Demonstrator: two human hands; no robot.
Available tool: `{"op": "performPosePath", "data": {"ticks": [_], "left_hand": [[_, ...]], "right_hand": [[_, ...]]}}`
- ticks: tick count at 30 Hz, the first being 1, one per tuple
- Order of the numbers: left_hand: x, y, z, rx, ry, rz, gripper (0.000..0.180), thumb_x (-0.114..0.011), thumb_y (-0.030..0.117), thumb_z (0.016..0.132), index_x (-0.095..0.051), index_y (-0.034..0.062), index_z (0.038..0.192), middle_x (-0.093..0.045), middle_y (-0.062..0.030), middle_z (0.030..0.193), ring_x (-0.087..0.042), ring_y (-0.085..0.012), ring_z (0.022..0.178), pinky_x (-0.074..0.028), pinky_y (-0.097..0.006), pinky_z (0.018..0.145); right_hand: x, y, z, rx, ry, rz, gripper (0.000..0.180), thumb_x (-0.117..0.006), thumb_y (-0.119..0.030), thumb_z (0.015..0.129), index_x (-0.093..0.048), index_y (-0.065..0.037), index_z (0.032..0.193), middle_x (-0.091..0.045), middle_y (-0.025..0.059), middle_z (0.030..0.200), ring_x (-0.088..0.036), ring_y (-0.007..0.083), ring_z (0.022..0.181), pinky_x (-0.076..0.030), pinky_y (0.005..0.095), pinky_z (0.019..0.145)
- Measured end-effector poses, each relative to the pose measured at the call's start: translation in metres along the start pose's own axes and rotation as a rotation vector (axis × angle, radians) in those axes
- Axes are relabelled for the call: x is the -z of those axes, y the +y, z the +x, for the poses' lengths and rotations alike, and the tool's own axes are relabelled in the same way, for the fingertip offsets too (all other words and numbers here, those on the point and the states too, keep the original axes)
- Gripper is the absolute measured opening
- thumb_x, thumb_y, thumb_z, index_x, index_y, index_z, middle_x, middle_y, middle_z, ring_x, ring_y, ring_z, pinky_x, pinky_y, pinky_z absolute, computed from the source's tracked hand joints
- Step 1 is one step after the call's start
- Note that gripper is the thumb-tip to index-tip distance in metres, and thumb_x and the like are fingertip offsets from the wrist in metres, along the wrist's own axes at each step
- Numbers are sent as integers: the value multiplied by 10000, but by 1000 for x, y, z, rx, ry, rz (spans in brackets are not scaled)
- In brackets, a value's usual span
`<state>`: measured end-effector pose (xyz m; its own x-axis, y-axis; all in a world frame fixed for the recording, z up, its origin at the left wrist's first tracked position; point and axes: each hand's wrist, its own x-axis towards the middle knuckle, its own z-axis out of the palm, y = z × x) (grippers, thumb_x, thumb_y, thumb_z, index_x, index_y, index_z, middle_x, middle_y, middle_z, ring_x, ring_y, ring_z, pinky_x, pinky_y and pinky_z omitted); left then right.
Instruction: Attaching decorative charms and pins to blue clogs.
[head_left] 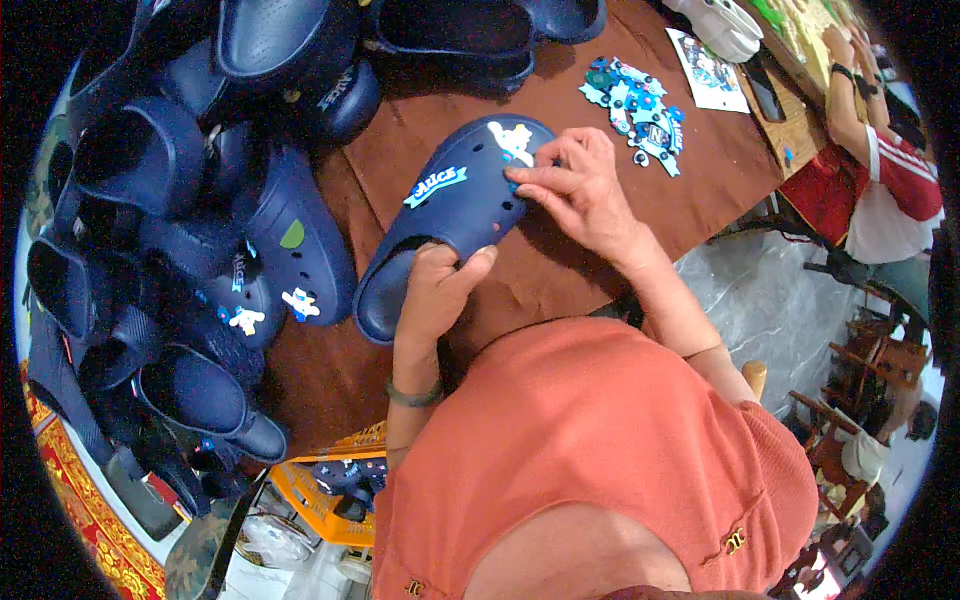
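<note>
A navy foam clog [450, 215] lies tilted in front of me, its toe pointing away. My left hand [440, 283] is closed around the rim of its foot opening, thumb on top. On the clog's upper sit a blue-and-white lettered banner charm [436, 187] and a white cartoon-animal charm [512, 142]. My right hand [585, 190] pinches at the clog's right side, thumb and index finger together on a small blue charm [512, 182]. Its shape is mostly covered by the fingertips. Further right on the brown cloth [560, 285] lies a pile of loose blue, white and black charms [637, 112].
Many navy clogs are heaped along the left and far side, including one with charms [300, 235] beside mine. A printed picture sheet [706, 70] and a dark phone [764, 92] lie at far right. An orange basket [315, 508] stands below. Another person's arm [848, 110] shows at right.
</note>
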<state>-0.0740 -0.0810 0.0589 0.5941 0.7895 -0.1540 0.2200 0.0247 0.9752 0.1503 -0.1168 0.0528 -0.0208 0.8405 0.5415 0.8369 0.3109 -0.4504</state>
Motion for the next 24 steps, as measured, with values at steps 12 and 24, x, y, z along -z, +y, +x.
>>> {"op": "performPosePath", "data": {"ticks": [12, 24], "left_hand": [[-4, -5, 3, 28, 18, 57, 247, -643, 165, 848, -675, -51, 965, -688, -168, 863, -650, -224, 812, -491, -343, 772], [-1, 4, 2, 37, 13, 10, 262, -635, 181, 860, -665, -42, 994, -662, -79, 861, -598, -150, 829, -476, -315, 776]], "right_hand": [[-1, -5, -12, -347, 89, 284, 269, -826, -181, 698, -749, -125, 949, -621, 38, 892, -561, 218, 941, -424, 351, 865], [65, 75, -74, -488, 87, -282, 226, -749, -173, 802, -716, -97, 1012, -652, 100, 930, -623, 288, 861, -477, 393, 748]]}}
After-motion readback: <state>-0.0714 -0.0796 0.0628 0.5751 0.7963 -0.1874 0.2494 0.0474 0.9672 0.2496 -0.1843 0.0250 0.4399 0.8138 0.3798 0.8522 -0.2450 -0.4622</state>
